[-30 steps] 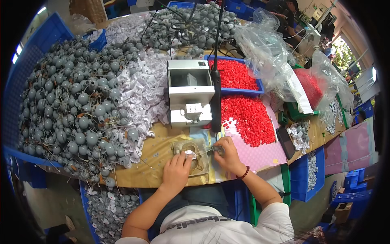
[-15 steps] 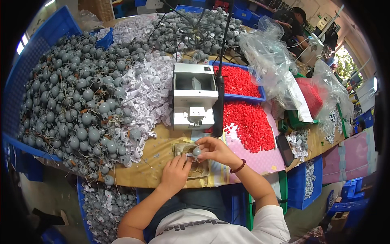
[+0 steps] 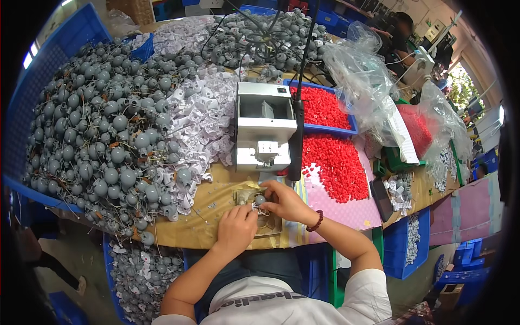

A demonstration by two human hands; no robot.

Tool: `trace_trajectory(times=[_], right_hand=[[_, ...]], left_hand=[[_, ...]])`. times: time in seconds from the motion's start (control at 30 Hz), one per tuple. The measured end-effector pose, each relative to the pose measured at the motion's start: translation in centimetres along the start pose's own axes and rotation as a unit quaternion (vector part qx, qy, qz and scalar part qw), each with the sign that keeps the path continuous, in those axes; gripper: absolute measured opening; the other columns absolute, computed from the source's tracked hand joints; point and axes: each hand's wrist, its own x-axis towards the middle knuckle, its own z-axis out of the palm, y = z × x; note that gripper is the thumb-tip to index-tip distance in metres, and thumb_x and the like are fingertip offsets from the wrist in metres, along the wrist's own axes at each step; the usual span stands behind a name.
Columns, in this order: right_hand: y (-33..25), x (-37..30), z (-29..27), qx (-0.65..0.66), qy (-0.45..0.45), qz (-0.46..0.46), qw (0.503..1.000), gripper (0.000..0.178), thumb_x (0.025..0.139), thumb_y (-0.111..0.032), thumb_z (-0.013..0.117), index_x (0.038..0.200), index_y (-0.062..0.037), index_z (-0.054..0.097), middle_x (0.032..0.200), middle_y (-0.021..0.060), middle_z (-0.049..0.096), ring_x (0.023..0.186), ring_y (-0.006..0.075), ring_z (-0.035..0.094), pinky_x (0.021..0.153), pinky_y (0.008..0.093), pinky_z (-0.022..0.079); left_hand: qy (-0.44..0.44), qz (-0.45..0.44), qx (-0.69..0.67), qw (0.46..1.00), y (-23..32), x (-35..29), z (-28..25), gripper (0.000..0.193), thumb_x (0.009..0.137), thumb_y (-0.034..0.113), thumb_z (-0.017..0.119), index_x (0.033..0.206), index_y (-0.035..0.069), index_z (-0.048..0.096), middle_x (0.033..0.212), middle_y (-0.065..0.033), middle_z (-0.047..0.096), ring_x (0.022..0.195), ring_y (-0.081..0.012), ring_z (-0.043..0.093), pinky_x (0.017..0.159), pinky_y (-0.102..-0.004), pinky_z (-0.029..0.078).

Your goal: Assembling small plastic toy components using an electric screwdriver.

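Between thumb and fingers my right hand [image 3: 288, 202] grips a small grey ball-shaped part [image 3: 260, 200]. My left hand [image 3: 237, 227] is closed at the ball's lower left, its fingertips pressed on a small white piece [image 3: 253, 206] that meets the ball; most of that piece is hidden. Both hands are over a shallow work fixture [image 3: 268, 226] on the tan-covered table. Behind them stands a white bench machine [image 3: 264, 130] with a dark opening in its top.
A heap of grey ball parts [image 3: 103, 141] fills the left, bordered by white plastic pieces [image 3: 197, 116]. Right of the machine are loose red parts [image 3: 338, 168] and a blue tray [image 3: 327, 130] of more. Plastic bags [image 3: 360, 76] lie beyond; another person [image 3: 398, 40] is at far right.
My hands stay together over the fixture, with the left fingers drawn slightly down and the ball a little higher. The view has shifted slightly. At lower left, a passing person's leg has moved.
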Motion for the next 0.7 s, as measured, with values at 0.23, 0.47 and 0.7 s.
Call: trace_trajectory(times=[0.23, 0.47, 0.7], right_hand=[[0.9, -0.7, 0.5, 0.037, 0.053, -0.061, 0.996, 0.052, 0.085, -0.011, 0.078, 0.132, -0.0042, 0.057, 0.103, 0.0105, 0.063, 0.079, 0.0223, 0.062, 0.071, 0.0347, 0.051], [5.0, 5.0, -5.3, -0.118, 0.429, -0.111, 0.889, 0.059, 0.095, -0.012, 0.067, 0.146, 0.0043, 0.042, 0.122, 0.0236, 0.062, 0.109, 0.0309, 0.064, 0.088, 0.0372, 0.052], [3.4, 6.1, -6.4, 0.126, 0.402, -0.066, 0.905, 0.059, 0.088, -0.003, 0.072, 0.141, 0.0008, 0.047, 0.108, 0.0100, 0.067, 0.097, 0.0160, 0.066, 0.085, 0.0294, 0.053]], left_hand=[[-0.029, -0.049, -0.010, 0.998, 0.5, 2.3, -0.2, 0.041, 0.080, 0.015, 0.076, 0.119, 0.008, 0.065, 0.104, -0.0076, 0.065, 0.101, -0.0288, 0.060, 0.085, -0.0421, 0.049], [0.002, -0.026, 0.025, 0.999, 0.2, 2.5, 0.8, 0.034, 0.078, 0.016, 0.075, 0.111, 0.009, 0.067, 0.095, -0.0048, 0.062, 0.095, -0.0250, 0.059, 0.080, -0.0392, 0.048], [0.030, -0.038, -0.008, 0.999, -0.1, 2.1, 1.1, 0.034, 0.077, 0.015, 0.076, 0.109, 0.009, 0.067, 0.094, -0.0059, 0.064, 0.094, -0.0266, 0.061, 0.079, -0.0405, 0.049]])
